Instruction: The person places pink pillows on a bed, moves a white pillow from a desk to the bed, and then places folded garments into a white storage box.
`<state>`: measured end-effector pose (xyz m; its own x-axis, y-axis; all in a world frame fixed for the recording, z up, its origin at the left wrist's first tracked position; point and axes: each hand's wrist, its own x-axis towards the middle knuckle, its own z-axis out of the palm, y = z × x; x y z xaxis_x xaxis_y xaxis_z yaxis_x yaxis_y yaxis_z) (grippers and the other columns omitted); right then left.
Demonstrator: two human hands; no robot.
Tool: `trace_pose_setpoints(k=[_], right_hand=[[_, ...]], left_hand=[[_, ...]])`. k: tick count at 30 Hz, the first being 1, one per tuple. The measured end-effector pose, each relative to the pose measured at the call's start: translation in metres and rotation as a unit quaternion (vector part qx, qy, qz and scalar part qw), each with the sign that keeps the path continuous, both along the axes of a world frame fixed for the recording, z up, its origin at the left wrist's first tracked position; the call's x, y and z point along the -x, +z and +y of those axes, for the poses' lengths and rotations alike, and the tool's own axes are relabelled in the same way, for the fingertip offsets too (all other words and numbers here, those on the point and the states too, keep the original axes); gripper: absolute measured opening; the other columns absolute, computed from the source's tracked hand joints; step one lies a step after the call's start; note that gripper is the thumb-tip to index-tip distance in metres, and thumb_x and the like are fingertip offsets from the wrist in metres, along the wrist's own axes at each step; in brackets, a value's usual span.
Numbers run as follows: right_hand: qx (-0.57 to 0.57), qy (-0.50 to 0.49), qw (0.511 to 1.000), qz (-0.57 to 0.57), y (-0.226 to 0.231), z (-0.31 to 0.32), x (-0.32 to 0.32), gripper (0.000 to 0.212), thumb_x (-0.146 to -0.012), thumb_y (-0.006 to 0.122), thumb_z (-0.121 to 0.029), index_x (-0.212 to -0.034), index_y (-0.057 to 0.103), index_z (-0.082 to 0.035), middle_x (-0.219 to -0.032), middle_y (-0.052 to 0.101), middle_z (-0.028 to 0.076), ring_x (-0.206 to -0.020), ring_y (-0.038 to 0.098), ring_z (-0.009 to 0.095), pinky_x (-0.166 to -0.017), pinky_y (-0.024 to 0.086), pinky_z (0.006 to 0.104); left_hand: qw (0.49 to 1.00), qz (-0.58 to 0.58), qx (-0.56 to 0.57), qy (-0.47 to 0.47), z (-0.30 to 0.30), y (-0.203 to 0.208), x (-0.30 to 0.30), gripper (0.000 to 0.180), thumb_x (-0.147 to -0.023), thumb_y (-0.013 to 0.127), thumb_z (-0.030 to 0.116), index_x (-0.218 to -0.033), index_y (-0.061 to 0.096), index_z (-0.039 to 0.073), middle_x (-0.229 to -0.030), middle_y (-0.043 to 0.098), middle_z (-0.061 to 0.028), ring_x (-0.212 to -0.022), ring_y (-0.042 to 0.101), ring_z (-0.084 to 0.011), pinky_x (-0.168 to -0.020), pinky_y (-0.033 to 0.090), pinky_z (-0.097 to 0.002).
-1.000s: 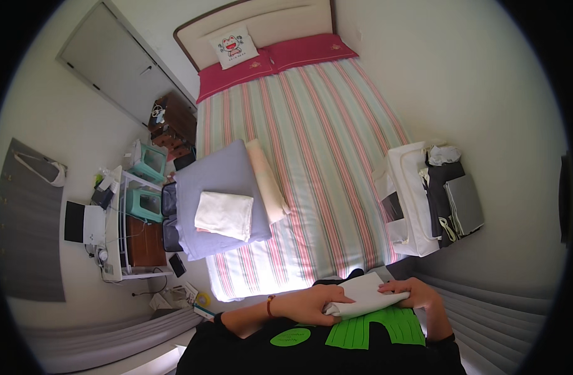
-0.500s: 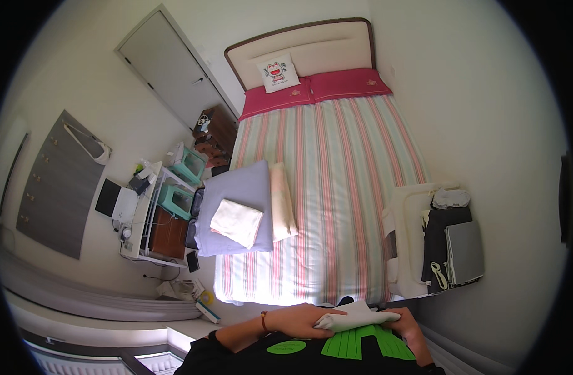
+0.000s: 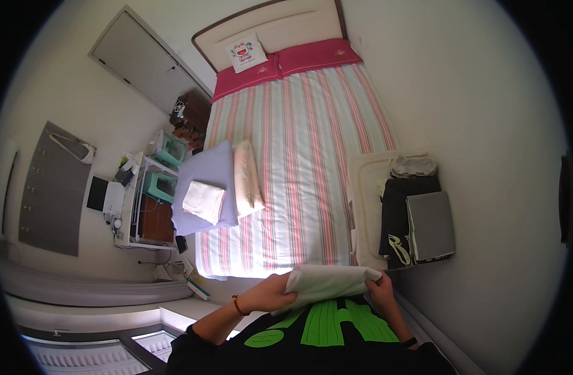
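A folded white cloth (image 3: 330, 282) is stretched between my two hands, in front of my black and green shirt. My left hand (image 3: 275, 292), with a beaded bracelet at its wrist, is closed round the cloth's left end. At the opposite end, my right hand (image 3: 380, 294) pinches the cloth's corner. Beyond them lies the bed (image 3: 286, 162) with its striped cover. On its left side, a small folded white cloth (image 3: 203, 201) rests on a folded grey-blue bedding pile (image 3: 205, 175), beside a folded peach-coloured piece (image 3: 246, 181).
At the bed's right edge are folded black clothes (image 3: 399, 212), a grey folded piece (image 3: 430, 225) and a bundled pale cloth (image 3: 414, 166) on cream bedding (image 3: 368, 181). Red pillows (image 3: 318, 57) lie at the headboard. A white desk (image 3: 133, 206) stands left of the bed.
My hands have raised the white cloth away from my body toward the bed, and it now shows wider between them. The view has shifted, so the bed appears farther left and higher.
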<state>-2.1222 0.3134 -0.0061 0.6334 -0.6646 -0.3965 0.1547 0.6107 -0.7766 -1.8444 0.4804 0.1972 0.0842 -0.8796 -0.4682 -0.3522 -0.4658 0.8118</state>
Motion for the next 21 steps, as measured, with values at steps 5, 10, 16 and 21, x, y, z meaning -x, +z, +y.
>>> trace_pose_setpoints(k=[5,10,16,21], right_hand=[[-0.244,-0.057,0.952,-0.176,0.034,-0.023,-0.022,0.045,-0.092,0.065,-0.013,-0.131,0.048,0.001,-0.126,0.058,0.014,-0.115,0.058,0.026,-0.102,0.045,0.0411],[-0.139,0.062,0.981,-0.124,0.065,-0.017,-0.026,0.059,-0.085,0.071,-0.012,-0.136,0.044,-0.001,-0.131,0.056,0.014,-0.125,0.052,0.028,-0.108,0.041,0.0430],[-0.026,-0.056,0.993,0.103,0.079,-0.036,-0.018,0.050,-0.090,0.060,-0.007,-0.137,0.042,0.000,-0.128,0.057,0.013,-0.114,0.059,0.023,-0.096,0.049,0.0370],[0.012,-0.220,0.965,0.143,0.059,-0.043,0.007,0.040,-0.098,0.052,-0.014,-0.135,0.043,0.000,-0.124,0.058,0.011,-0.109,0.060,0.019,-0.094,0.049,0.0346]], left_hand=[[0.974,0.198,0.037,0.101,-0.030,-0.004,-0.022,0.054,-0.090,0.051,0.005,-0.143,0.038,0.000,-0.131,0.055,-0.0141,-0.120,0.055,-0.0252,-0.103,0.044,-0.0375],[0.900,0.403,0.009,0.168,-0.064,-0.041,-0.044,0.061,-0.089,0.048,0.001,-0.147,0.031,0.002,-0.136,0.050,-0.0138,-0.123,0.052,-0.0246,-0.105,0.043,-0.0376],[0.871,0.482,0.004,0.099,-0.114,-0.093,-0.065,0.068,-0.084,0.053,-0.002,-0.147,0.027,0.003,-0.136,0.049,-0.0150,-0.123,0.053,-0.0269,-0.103,0.048,-0.0402],[0.887,0.461,-0.029,-0.015,-0.203,-0.121,-0.043,0.071,-0.081,0.054,-0.005,-0.146,0.029,0.005,-0.134,0.051,-0.0121,-0.122,0.054,-0.0248,-0.103,0.046,-0.0388]])
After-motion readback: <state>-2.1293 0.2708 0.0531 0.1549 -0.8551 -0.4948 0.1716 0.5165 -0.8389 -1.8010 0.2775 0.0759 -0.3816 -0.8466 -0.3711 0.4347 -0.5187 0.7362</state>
